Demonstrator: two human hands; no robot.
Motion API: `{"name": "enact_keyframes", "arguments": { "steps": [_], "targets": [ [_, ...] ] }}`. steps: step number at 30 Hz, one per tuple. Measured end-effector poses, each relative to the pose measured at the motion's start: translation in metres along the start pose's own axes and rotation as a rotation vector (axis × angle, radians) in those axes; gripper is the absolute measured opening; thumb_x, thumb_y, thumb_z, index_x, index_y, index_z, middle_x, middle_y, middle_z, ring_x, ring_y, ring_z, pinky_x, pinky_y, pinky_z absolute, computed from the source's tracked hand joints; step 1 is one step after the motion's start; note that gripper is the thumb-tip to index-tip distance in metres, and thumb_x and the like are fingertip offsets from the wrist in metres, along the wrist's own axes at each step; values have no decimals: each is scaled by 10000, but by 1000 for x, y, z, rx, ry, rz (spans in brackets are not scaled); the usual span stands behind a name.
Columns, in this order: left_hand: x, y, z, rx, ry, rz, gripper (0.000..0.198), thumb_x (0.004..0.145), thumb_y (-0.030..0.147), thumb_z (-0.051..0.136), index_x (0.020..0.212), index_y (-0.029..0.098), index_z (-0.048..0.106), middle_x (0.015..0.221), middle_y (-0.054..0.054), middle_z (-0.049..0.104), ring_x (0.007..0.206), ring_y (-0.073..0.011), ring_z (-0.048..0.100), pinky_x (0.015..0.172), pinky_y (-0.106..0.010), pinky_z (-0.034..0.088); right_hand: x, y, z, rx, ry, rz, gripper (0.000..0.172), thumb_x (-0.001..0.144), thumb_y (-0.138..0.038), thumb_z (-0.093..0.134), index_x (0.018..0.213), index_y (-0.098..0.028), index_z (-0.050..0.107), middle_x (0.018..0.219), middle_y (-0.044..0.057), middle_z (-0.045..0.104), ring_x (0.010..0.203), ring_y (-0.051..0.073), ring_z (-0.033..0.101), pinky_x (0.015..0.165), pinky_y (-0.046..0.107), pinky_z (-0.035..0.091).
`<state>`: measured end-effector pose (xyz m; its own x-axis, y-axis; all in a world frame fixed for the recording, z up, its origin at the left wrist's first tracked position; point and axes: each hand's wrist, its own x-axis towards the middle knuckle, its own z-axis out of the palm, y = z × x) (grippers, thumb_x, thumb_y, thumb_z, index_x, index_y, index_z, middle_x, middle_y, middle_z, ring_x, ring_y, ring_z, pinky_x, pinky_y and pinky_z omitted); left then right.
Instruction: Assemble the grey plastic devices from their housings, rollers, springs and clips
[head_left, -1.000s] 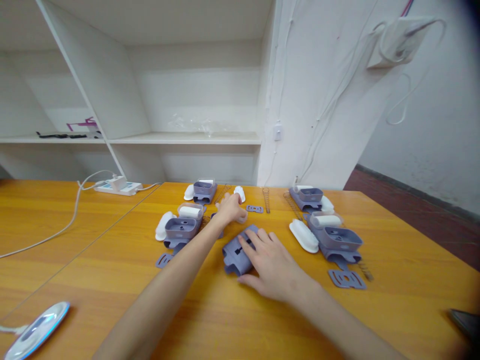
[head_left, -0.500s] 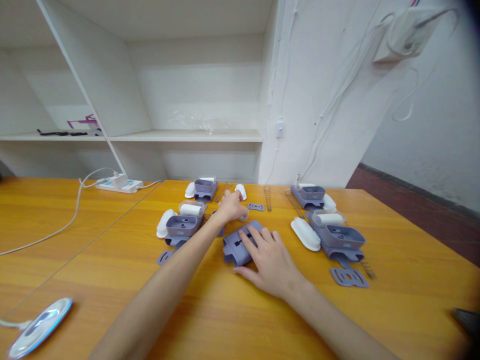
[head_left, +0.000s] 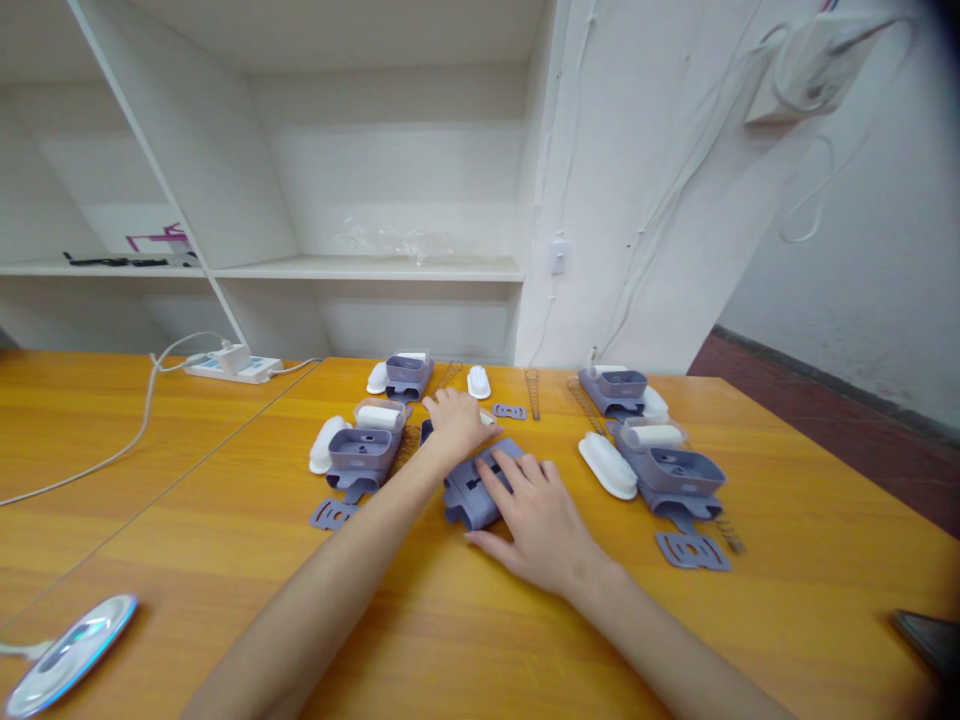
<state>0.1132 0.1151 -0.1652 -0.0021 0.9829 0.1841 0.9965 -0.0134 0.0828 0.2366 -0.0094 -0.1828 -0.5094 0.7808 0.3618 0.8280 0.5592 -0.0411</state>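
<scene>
My right hand [head_left: 540,510] lies over a grey-purple plastic housing [head_left: 469,490] with slots in its top. Its fingers press on the upper face, and the thumb sits at the near edge. Beyond it, my left hand [head_left: 456,425] is curled palm down over a part it mostly covers. A pale edge shows by its thumb and a dark grey rim at its left, so I cannot make out what it grips. Behind the hands lie a white brush head [head_left: 478,382], a flat grey slotted plate [head_left: 509,411] and a coil spring [head_left: 532,393].
Similar sets of grey trays, white rollers and brush heads stand at left [head_left: 361,450] and right [head_left: 686,470]. A slotted plate [head_left: 693,550] lies at the near right. A power strip [head_left: 234,365] is at the back left, a round white charging disc [head_left: 75,655] at the front left.
My left hand has drawn back slightly from the brush head and lowered over the part beside the housing. The right hand stays on the housing. The view has shifted slightly.
</scene>
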Motion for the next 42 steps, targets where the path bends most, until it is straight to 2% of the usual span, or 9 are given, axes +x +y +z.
{"name": "enact_keyframes", "arguments": {
  "steps": [3, 6, 11, 15, 24, 30, 33, 39, 42],
  "targets": [
    [12, -5, -2, -62, -153, -38, 881, 470, 687, 659, 1139, 134, 504, 1205, -214, 512, 1132, -372, 433, 910, -514, 310, 0, 0, 1, -6, -2, -1, 676, 800, -608, 471, 1309, -163, 448, 1308, 153, 465, 1097, 326, 408, 903, 459, 305],
    [21, -11, -1, -103, -217, -35, 939, 391, 640, 715, 1166, 175, 460, 1250, -195, 472, 1163, -363, 412, 913, -495, 328, 0, 1, 1, -9, 3, -2, 683, 796, -611, 476, 1321, -175, 434, 1313, 145, 462, 1101, 323, 405, 894, 454, 311],
    [19, -15, 3, -141, -147, 68, 892, 353, 602, 739, 1099, 206, 453, 1237, -165, 454, 1146, -362, 408, 880, -482, 350, -1, 1, 2, -19, 13, -2, 675, 800, -613, 470, 1318, -181, 438, 1303, 141, 471, 1093, 316, 412, 885, 445, 317],
    [12, -16, 2, -187, -57, 197, 757, 435, 551, 736, 1044, 204, 449, 1209, -139, 482, 1132, -355, 416, 895, -484, 314, -1, 1, 3, -32, 18, 0, 680, 798, -615, 470, 1318, -179, 439, 1304, 139, 473, 1085, 313, 419, 887, 449, 312],
    [4, -19, -3, -299, -31, 368, 540, 558, 421, 739, 980, 218, 471, 977, -52, 601, 1011, -302, 520, 920, -479, 277, -2, 0, 4, -17, 23, 1, 682, 797, -622, 465, 1315, -179, 445, 1307, 146, 470, 1073, 319, 424, 882, 454, 311],
    [3, -21, 2, -321, 6, 413, 629, 582, 380, 723, 1127, 227, 450, 1153, -88, 516, 1087, -289, 478, 884, -430, 345, -3, 1, 5, 1, 21, 4, 677, 802, -616, 462, 1324, -186, 435, 1313, 143, 467, 1083, 321, 426, 881, 461, 325],
    [6, -22, 5, -289, -2, 417, 629, 574, 400, 728, 1130, 237, 482, 1158, -97, 487, 1103, -297, 464, 870, -421, 361, -3, 1, 9, 7, 42, 7, 674, 803, -612, 463, 1327, -189, 433, 1319, 142, 460, 1118, 321, 413, 910, 475, 314],
    [6, -22, 6, -324, 11, 427, 620, 563, 410, 743, 1094, 225, 480, 1119, -77, 547, 1065, -290, 494, 870, -411, 355, 1, 3, 23, -61, 146, 88, 687, 792, -637, 460, 1285, -159, 487, 1260, 168, 484, 1195, 333, 361, 1027, 530, 205],
    [5, -20, 5, -354, -8, 449, 610, 583, 381, 739, 1109, 225, 472, 1090, -66, 596, 1049, -289, 520, 893, -421, 335, 2, 6, 26, -101, 158, 134, 683, 773, -646, 487, 1276, -184, 496, 1218, 161, 503, 1164, 335, 387, 975, 530, 279]
  ]
}}
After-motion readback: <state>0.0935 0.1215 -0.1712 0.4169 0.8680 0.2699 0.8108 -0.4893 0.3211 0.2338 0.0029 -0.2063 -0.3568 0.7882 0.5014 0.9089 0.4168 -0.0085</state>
